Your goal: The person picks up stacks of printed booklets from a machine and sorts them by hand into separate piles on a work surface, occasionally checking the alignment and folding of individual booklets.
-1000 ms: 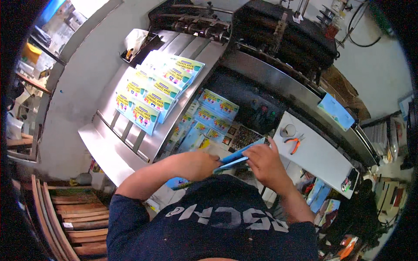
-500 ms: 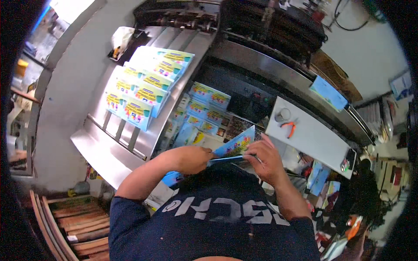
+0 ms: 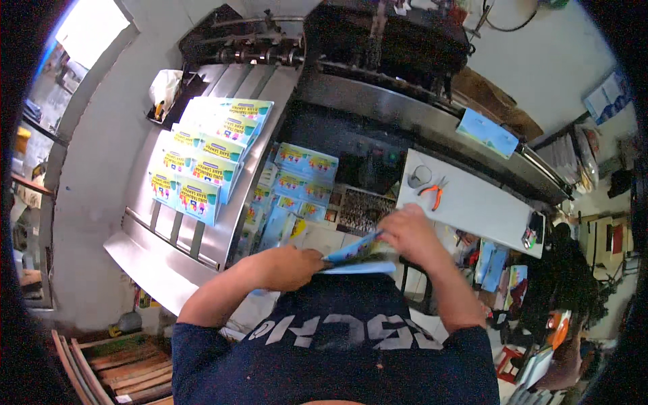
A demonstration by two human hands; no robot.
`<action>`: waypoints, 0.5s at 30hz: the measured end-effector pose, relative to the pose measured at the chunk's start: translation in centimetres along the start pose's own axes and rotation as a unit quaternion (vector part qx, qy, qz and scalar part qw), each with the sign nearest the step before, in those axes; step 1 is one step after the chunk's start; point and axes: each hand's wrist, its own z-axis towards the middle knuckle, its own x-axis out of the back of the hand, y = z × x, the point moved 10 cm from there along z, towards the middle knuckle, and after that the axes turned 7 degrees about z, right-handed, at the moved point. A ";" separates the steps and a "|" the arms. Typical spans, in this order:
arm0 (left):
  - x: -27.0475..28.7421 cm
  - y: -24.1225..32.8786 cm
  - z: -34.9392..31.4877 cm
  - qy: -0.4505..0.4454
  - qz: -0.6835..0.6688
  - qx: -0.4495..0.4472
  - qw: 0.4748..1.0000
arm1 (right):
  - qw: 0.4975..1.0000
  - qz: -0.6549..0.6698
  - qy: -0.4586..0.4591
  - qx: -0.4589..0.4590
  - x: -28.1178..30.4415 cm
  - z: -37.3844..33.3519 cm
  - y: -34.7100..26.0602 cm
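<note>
A blue printed card sheet (image 3: 356,250), folded like a booklet, is held close in front of my body. My left hand (image 3: 291,265) is closed on its left end, with the thumb and fingers at the fold. At the upper right corner my right hand (image 3: 410,233) holds the raised leaf; its fingers are slightly smeared by motion. The lower leaf shows as a pale blue strip beneath, apart from the raised one at the right. Overlapping piles of similar blue and yellow booklets (image 3: 196,192) lie on a slanted metal table to my left.
The metal table (image 3: 135,233) leads up to machine rollers (image 3: 253,52). More printed sheets (image 3: 307,162) lie lower down, ahead of me. A white board (image 3: 476,216) at the right carries orange-handled pliers (image 3: 434,194) and a clear cup (image 3: 420,177). Wooden slats (image 3: 128,364) stand at lower left.
The raised leaf has tipped down toward the lower one, and my right hand has shifted upward on its corner. My left hand keeps its grip. The whole view has turned slightly.
</note>
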 end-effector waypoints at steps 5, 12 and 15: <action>0.4 0.7 -0.4 0.069 -0.074 0.024 0.995 | 0.997 0.066 -0.013 0.040 -3.5 -1.4 -0.1; 0.5 1.2 0.0 0.056 -0.059 0.009 0.997 | 0.990 0.130 -0.045 0.031 -4.9 -1.5 -0.9; 0.7 1.2 0.1 0.041 -0.066 0.019 0.997 | 0.969 0.240 -0.031 0.052 -5.6 -1.8 -0.3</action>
